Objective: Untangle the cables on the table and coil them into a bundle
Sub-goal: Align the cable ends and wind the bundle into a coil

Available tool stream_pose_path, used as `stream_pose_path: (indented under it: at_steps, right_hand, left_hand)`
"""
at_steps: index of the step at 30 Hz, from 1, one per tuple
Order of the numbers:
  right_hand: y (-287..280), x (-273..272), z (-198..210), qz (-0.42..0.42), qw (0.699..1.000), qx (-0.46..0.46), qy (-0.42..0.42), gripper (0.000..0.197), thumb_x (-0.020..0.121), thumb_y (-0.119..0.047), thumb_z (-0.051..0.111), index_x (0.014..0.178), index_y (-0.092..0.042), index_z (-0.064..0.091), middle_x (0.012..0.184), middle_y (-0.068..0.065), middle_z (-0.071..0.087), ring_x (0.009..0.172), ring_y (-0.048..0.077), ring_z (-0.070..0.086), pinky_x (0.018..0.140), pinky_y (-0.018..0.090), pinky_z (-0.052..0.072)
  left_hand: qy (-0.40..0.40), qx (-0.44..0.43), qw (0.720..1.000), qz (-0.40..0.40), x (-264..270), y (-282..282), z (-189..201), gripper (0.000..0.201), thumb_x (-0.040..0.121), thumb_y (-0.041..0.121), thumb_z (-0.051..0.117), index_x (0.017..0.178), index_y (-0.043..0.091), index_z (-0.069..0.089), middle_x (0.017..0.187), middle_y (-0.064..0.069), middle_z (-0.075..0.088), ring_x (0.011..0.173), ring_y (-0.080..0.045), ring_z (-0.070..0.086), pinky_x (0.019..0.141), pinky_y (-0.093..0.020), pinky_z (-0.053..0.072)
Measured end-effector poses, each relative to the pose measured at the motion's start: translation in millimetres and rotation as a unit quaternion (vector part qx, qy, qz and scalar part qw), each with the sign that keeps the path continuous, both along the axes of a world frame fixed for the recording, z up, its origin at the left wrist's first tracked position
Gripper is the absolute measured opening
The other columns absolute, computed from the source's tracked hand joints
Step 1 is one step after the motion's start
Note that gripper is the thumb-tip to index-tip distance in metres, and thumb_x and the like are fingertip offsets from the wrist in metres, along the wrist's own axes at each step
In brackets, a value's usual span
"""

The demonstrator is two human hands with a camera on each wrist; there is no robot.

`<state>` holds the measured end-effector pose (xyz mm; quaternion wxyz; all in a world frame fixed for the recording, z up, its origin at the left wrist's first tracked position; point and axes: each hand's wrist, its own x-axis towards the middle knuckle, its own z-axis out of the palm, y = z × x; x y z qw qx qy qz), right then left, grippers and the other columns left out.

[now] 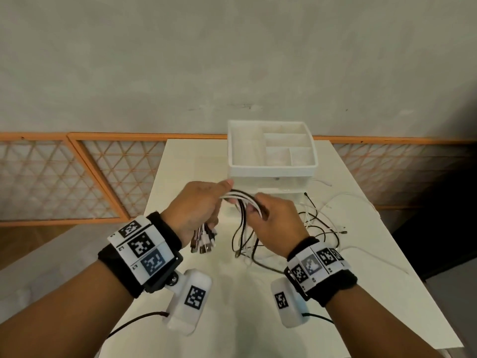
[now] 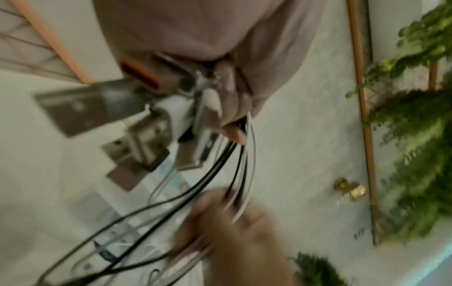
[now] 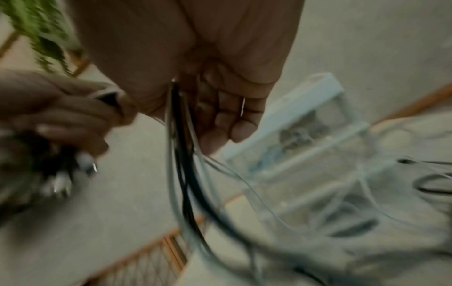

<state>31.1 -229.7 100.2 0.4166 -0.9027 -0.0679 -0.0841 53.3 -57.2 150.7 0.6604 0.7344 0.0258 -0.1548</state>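
Right in the middle of the head view, both hands are up off the table [image 1: 258, 319] with a bunch of black and white cables [image 1: 238, 196] strung between them. Left hand [image 1: 196, 208] has its fingers curled round the gathered plug ends [image 1: 204, 240], which hang out below the fist. Right hand [image 1: 273, 223] is closed around the same strands a bit further along. So I'd say the ends are lined up, but the coiling has barely started. Most of the length still sprawls in loose tangled loops [image 1: 322, 228] on the tabletop at center right, just in front of the white organizer box [image 1: 271, 167]. Wrist views are too blurry to add much.
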Motion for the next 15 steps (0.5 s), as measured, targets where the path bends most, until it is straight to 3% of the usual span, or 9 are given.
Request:
stream_pose_path:
  at_steps: [2,4,6,8,9,11,13,14,15]
  right_hand:
    - [-14,-3,-28,0.02,0.991,-0.059,0.114,0.019,0.09,-0.019,0.056,0.076,-0.015,0.068,0.069,-0.003,0.07,0.064,0.008,0.062,0.064,0.022,0.048]
    - [-39,-8,-68,0.013,0.964,-0.182,0.195,0.02,0.092,-0.024,0.055,0.087,-0.014,0.072,0.09,0.005,0.074,0.088,0.023,0.068,0.078,0.03,0.051]
    - [-71,-15,-99,-0.029,0.922,-0.273,0.273,0.023,0.095,-0.029,0.052,0.102,-0.018,0.071,0.111,0.009,0.07,0.11,0.031,0.062,0.093,0.037,0.048]
    - [-103,-15,-108,-0.103,0.899,-0.28,0.32,0.023,0.095,-0.025,0.049,0.108,-0.026,0.068,0.132,0.006,0.059,0.129,0.03,0.049,0.106,0.047,0.04]
    - [-118,-12,-106,-0.149,0.902,-0.266,0.305,0.025,0.094,-0.021,0.049,0.11,-0.029,0.067,0.144,0.006,0.048,0.138,0.03,0.038,0.109,0.052,0.035]
    - [-142,-4,-91,-0.255,0.917,-0.238,0.194,0.031,0.092,-0.017,0.055,0.118,-0.029,0.065,0.159,0.011,0.026,0.146,0.032,0.022,0.108,0.056,0.032]
    - [-158,1,-78,-0.331,0.911,-0.24,0.052,0.036,0.088,-0.021,0.064,0.125,-0.023,0.063,0.158,0.017,0.024,0.144,0.036,0.026,0.102,0.057,0.039]
    - [-163,0,-74,-0.323,0.91,-0.256,0.045,0.044,0.087,-0.027,0.067,0.13,-0.023,0.059,0.158,0.016,0.025,0.144,0.036,0.028,0.102,0.057,0.04]
    - [-167,0,-78,-0.281,0.913,-0.277,0.107,0.054,0.086,-0.035,0.068,0.136,-0.028,0.053,0.16,0.011,0.023,0.145,0.033,0.028,0.105,0.056,0.039]
  left_hand:
    - [0.001,-0.087,0.995,0.053,4,4,7,0.038,0.098,0.036,0.057,0.081,0.005,0.069,0.044,0.006,0.026,0.039,-0.013,0.023,0.048,-0.028,0.03]
    - [-0.012,-0.17,0.982,0.078,9,11,20,0.036,0.099,0.035,0.056,0.081,0.007,0.068,0.044,0.007,0.022,0.037,-0.011,0.02,0.046,-0.026,0.029]
    - [-0.041,-0.228,0.969,0.089,14,18,34,0.037,0.099,0.034,0.055,0.074,0.011,0.068,0.042,0.007,0.02,0.036,-0.01,0.018,0.042,-0.023,0.03]
    - [-0.059,-0.256,0.96,0.096,19,24,43,0.038,0.098,0.032,0.058,0.062,0.018,0.061,0.041,0.007,0.019,0.036,-0.01,0.016,0.04,-0.021,0.031]
    - [-0.064,-0.257,0.959,0.1,20,25,44,0.039,0.097,0.031,0.059,0.06,0.02,0.054,0.041,0.007,0.019,0.036,-0.01,0.016,0.04,-0.021,0.03]
    - [-0.072,-0.23,0.965,0.099,20,26,38,0.038,0.097,0.031,0.059,0.063,0.023,0.044,0.042,0.008,0.019,0.037,-0.01,0.016,0.041,-0.021,0.03]
    - [-0.079,-0.199,0.972,0.095,17,22,26,0.033,0.098,0.032,0.058,0.068,0.023,0.045,0.043,0.009,0.019,0.038,-0.01,0.017,0.042,-0.022,0.03]
    - [-0.08,-0.192,0.974,0.092,16,20,20,0.029,0.098,0.032,0.058,0.072,0.023,0.049,0.044,0.008,0.02,0.038,-0.01,0.017,0.043,-0.023,0.03]
    - [-0.081,-0.184,0.976,0.088,15,19,15,0.025,0.098,0.032,0.057,0.076,0.021,0.053,0.045,0.008,0.02,0.039,-0.011,0.018,0.044,-0.024,0.029]
